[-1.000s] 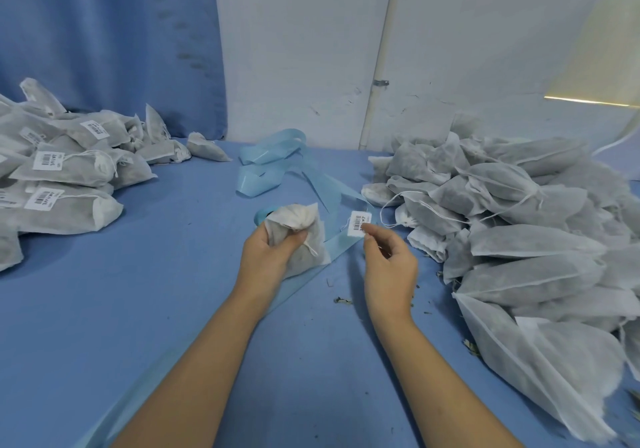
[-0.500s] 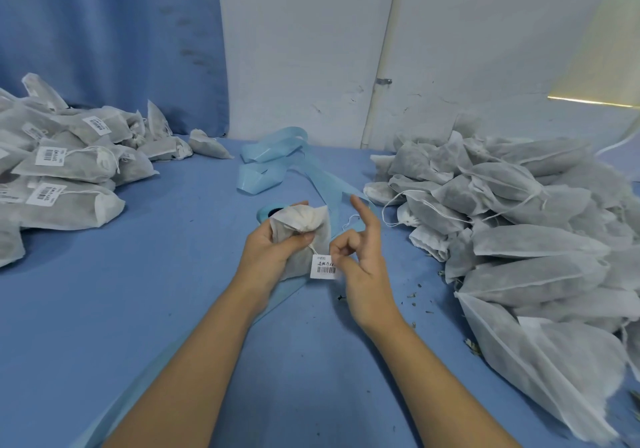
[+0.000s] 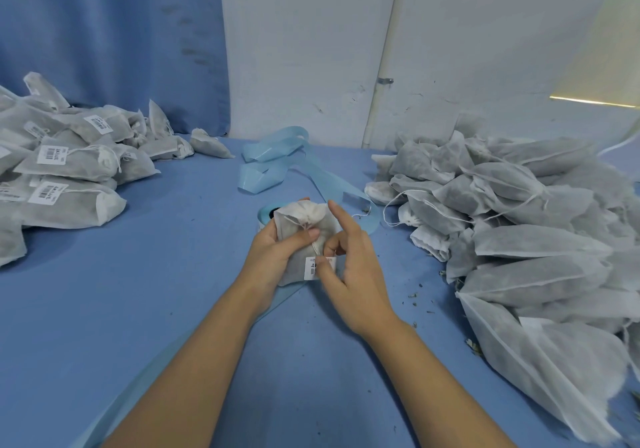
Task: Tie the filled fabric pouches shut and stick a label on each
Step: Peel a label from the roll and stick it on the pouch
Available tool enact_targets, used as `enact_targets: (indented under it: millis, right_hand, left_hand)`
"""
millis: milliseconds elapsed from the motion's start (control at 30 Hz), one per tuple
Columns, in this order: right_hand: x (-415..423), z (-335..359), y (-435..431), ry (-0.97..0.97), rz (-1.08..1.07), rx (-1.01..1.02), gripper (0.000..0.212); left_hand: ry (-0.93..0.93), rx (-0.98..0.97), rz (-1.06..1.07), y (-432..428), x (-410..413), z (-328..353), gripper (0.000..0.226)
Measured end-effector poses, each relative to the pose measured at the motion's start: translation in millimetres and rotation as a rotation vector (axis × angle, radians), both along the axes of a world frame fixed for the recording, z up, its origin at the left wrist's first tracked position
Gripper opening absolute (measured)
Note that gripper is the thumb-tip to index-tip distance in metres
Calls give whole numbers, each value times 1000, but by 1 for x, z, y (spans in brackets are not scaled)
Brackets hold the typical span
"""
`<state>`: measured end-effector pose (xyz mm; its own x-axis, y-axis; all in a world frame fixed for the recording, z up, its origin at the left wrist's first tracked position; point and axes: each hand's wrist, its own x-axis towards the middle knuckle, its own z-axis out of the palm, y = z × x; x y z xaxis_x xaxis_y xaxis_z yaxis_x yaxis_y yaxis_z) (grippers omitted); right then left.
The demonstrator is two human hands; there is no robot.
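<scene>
Blue-covered desk [image 3: 138, 292] against a scuffed white wall [image 3: 298, 49]
A blue curtain [image 3: 104, 42] hung at the left; a pale pipe [image 3: 384, 49] ran up the wall, held by a small metal bracket [image 3: 385, 81]; a yellowish lit patch [image 3: 602, 67] glowed at the upper right

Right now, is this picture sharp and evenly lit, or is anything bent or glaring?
Head view: the light is soft and even, with only faint shadows; a yellowish patch glares at top right; the wide lens leans the wall pipe and stretches the edges; the centre is sharp, but print on the label is too small to read.
</scene>
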<state>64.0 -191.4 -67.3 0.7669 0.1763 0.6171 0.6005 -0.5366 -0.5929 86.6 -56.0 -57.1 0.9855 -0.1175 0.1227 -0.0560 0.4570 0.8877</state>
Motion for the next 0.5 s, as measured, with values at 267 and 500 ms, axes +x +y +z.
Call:
enact_targets:
  millis: [267,500]
  right_hand:
    - [-1,0,6,-14,-76,-10,80]
    - [-1,2,10,200,-50,358,87]
  left_hand:
    - [47,-11,26,0,-2,4,26]
    - [105,-78,2,-2,-2,9,39]
